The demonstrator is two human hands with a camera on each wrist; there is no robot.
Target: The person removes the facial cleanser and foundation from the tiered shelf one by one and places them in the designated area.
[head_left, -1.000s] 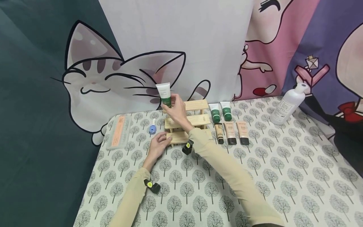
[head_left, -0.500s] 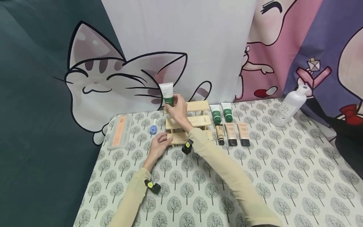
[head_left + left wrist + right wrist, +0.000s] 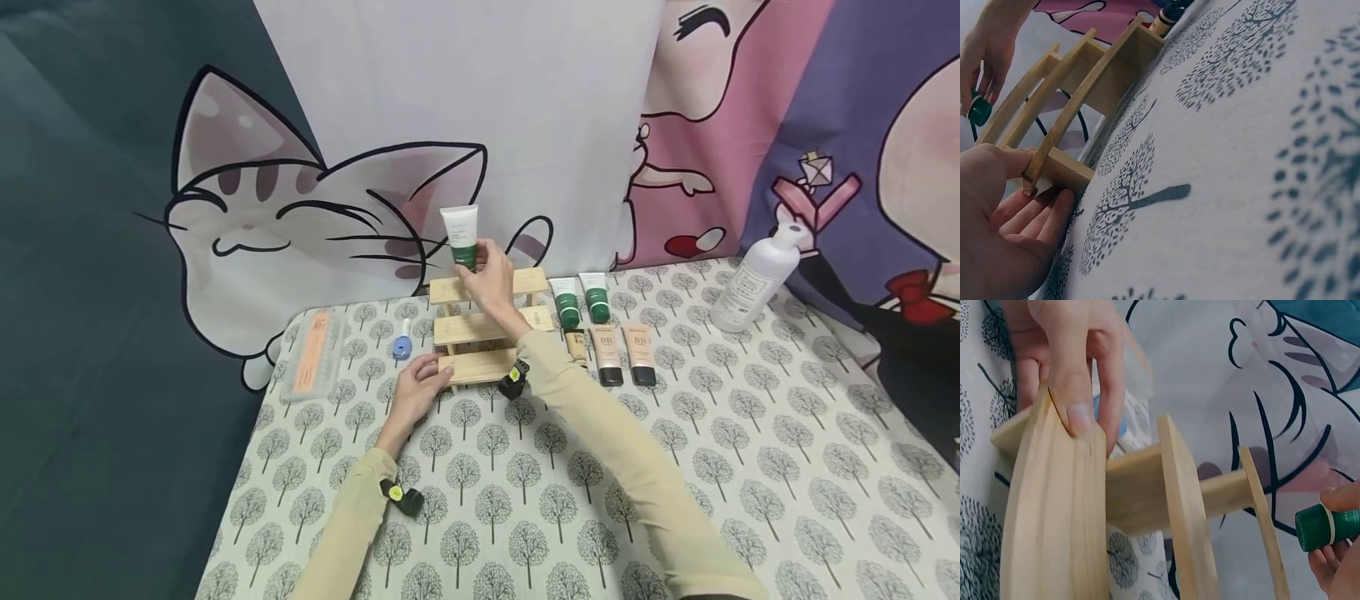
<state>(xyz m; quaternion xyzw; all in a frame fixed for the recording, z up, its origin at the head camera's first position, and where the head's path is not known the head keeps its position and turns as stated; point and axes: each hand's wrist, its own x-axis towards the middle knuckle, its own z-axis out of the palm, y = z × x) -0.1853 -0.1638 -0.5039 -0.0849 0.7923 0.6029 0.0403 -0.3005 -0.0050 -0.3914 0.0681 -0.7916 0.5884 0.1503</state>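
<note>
In the head view my right hand (image 3: pixel 491 277) holds a white and green squeeze tube (image 3: pixel 461 229) by its lower part, cap down, at the top step of a three-step wooden display stand (image 3: pixel 474 327). The tube's green cap (image 3: pixel 1314 528) shows apart from that step in the right wrist view. My left hand (image 3: pixel 414 390) grips the left end of the stand's lowest step. Its thumb lies on top and its fingers curl at the end and underneath, as the left wrist view shows around the wooden step (image 3: pixel 1054 134).
Right of the stand lie two green and white tubes (image 3: pixel 596 298), two BB cream tubes (image 3: pixel 640 354) and a small tan tube (image 3: pixel 576 347), partly hidden by the sleeve. A white pump bottle (image 3: pixel 756 279) stands farther right. Leftward are a blue and white item (image 3: pixel 402 343) and a clear case (image 3: pixel 313 354).
My right hand has moved to the right with the tube, along the stand's top step. The left hand keeps its hold on the stand.
</note>
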